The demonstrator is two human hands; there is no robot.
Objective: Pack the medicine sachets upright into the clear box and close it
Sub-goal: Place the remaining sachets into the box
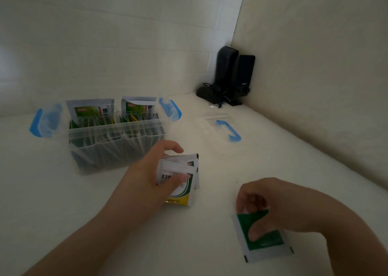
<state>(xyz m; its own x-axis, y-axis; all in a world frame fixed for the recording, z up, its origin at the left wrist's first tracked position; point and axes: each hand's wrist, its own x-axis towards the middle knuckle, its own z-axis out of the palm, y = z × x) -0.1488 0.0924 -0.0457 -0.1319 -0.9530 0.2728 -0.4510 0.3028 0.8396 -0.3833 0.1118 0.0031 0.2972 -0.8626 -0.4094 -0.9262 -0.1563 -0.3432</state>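
Green sachet pinched in right hand; left hand grips a sachet stack.

Bare table between both hands; box top open, sachets protruding.

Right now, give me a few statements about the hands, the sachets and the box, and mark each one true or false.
1. The clear box is open, with sachets standing in it. True.
2. The lid is latched on the box. False: it lies on the table, to the box's right.
3. The left hand grips a stack of sachets. True.
4. The right hand is empty. False: it pinches a green sachet.
5. Two black speakers stand in the corner. True.
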